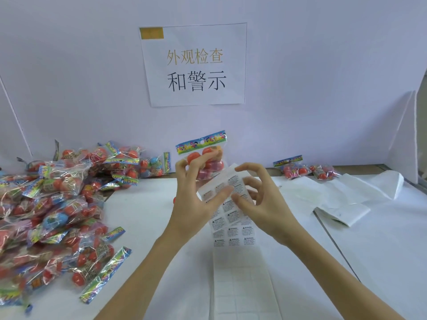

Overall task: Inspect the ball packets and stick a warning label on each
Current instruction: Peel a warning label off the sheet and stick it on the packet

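My left hand holds a clear ball packet upright above the table, its colourful header card on top and orange balls inside. The same hand's thumb presses the upper end of a long white strip of warning labels against its fingers. My right hand is at the strip's upper right, thumb and forefinger curled at a label near the edge; whether a label is lifted is hidden. The strip's lower part, with its labels gone, hangs down toward me.
A big heap of ball packets covers the table's left side. Two packets lie at the back right by the wall. Crumpled white backing paper lies on the right. A paper sign is on the wall.
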Demonstrator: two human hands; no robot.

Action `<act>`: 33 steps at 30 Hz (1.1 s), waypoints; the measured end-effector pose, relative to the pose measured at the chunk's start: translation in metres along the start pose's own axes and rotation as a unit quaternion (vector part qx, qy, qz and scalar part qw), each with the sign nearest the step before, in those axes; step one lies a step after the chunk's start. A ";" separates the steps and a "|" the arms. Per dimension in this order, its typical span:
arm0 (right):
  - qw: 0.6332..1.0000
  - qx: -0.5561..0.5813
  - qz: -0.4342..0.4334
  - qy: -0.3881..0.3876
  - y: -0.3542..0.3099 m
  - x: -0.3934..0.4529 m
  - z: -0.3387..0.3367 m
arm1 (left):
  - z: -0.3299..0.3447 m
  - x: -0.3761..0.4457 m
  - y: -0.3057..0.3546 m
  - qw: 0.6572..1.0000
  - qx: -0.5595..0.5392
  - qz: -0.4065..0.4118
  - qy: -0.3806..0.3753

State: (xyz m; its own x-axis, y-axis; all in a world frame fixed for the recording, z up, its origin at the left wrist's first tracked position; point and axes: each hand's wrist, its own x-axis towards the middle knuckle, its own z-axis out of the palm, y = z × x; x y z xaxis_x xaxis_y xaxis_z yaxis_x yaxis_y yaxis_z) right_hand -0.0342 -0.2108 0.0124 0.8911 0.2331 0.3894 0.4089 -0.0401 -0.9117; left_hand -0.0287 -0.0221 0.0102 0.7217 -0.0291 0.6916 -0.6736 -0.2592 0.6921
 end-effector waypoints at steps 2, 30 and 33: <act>1.000 0.008 -0.008 -0.001 -0.001 0.000 0.001 | -0.001 -0.002 0.000 0.999 -0.009 -0.014 -0.030; 0.994 -0.084 -0.068 -0.009 0.002 0.000 -0.001 | -0.001 -0.001 0.010 0.980 -0.114 -0.141 -0.079; 0.987 -0.143 -0.072 -0.004 0.003 0.001 -0.003 | -0.002 0.000 0.009 0.983 -0.101 -0.136 -0.072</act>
State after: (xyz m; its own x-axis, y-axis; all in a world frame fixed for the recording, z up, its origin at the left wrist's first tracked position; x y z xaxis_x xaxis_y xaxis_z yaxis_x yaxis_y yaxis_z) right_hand -0.0312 -0.2140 0.0101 0.8189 0.2645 0.5093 0.5706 -0.2794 -0.7723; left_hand -0.0350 -0.0225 0.0163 0.8846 -0.1256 0.4492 -0.4604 -0.0807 0.8840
